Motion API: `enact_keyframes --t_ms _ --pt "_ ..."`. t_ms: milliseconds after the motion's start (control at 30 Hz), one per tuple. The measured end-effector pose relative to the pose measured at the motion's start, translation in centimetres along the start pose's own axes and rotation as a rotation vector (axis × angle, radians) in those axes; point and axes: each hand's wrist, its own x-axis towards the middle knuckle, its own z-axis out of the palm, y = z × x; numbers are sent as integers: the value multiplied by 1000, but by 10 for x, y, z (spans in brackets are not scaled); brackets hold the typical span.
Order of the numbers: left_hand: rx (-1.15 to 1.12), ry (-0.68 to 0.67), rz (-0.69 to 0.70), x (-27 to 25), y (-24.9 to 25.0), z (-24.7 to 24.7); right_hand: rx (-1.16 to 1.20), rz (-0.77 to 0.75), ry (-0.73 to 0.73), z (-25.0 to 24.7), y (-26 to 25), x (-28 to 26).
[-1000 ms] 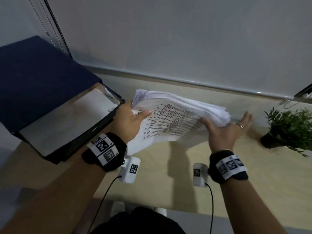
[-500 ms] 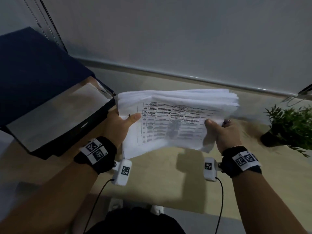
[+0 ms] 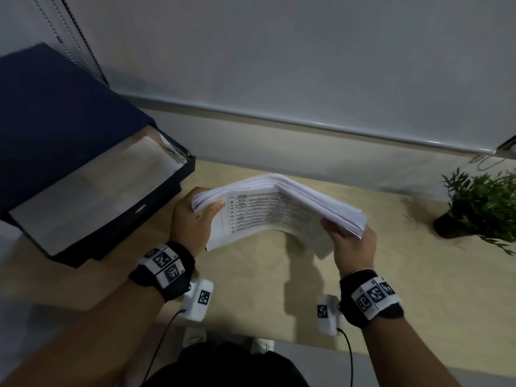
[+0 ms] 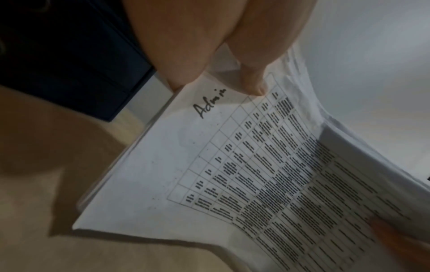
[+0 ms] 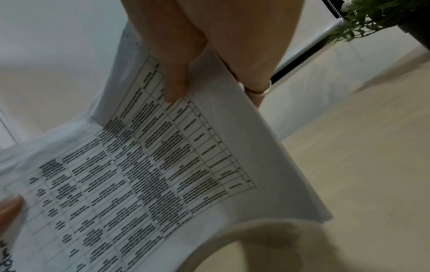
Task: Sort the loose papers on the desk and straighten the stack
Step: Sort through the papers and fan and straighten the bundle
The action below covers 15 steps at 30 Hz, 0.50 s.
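Note:
A thick stack of white papers (image 3: 276, 210) hangs above the wooden desk (image 3: 251, 297), bowed upward in the middle. Its top sheet carries a printed table (image 4: 267, 165) and the handwritten word "Admin". My left hand (image 3: 192, 222) grips the stack's left end, thumb (image 4: 251, 81) on top and fingers underneath. My right hand (image 3: 349, 244) grips the right end, thumb (image 5: 177, 86) pressing on the table print (image 5: 151, 174), ringed finger behind the sheets. The sheet edges at the right end are slightly fanned.
A dark blue box file (image 3: 69, 152) with paper inside lies open at the left on the desk. A small potted plant (image 3: 480, 208) stands at the right. A white wall panel (image 3: 279, 65) rises behind the desk. The desk's front edge is near my body.
The stack was flat and level half a second ago; now it is lower, turned slightly, and bent into an arch between both hands. A second ago my right hand lay open against it.

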Motion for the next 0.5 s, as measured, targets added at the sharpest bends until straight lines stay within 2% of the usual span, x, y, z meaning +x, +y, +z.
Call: enact_keyframes --t_ms 167,300,500 --pt "18 -89 0 2 -8 -12 -7 -13 -68 -8 -7 -2" --pt "-22 -93 25 6 2 -11 -56 -118 -63 -6 -19 -3" --pt "-94 -65 -34 9 8 -7 -16 -212 -51 -2 -23 -3"
